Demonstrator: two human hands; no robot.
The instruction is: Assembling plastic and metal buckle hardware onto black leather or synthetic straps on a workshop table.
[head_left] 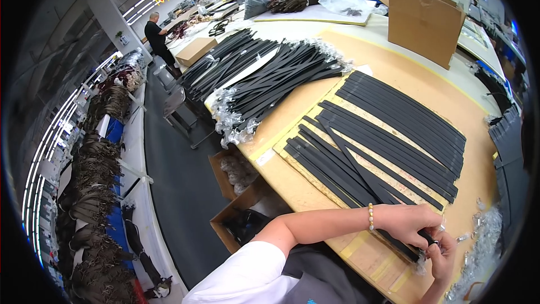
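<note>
At the table's near right, my left hand (409,222), with a beaded bracelet at the wrist, is closed on the end of a black strap (430,237). Close against it, my right hand (442,254) pinches the same end between thumb and fingers. Part of the strap is hidden by my hands. Beyond them, flat black straps (399,118) lie side by side in rows on a yellowish board (292,155). One loose strap (351,160) crosses the others at a slant. Clear plastic bits (419,262) show near the strap ends below my left hand.
Bundles of black straps (281,76) with clear plastic ends lie farther left on the table. A cardboard box (424,22) stands at the back right, and crumpled clear plastic (481,253) lies at the right. Open cartons (230,231) sit below the table edge. A person (157,36) stands far left.
</note>
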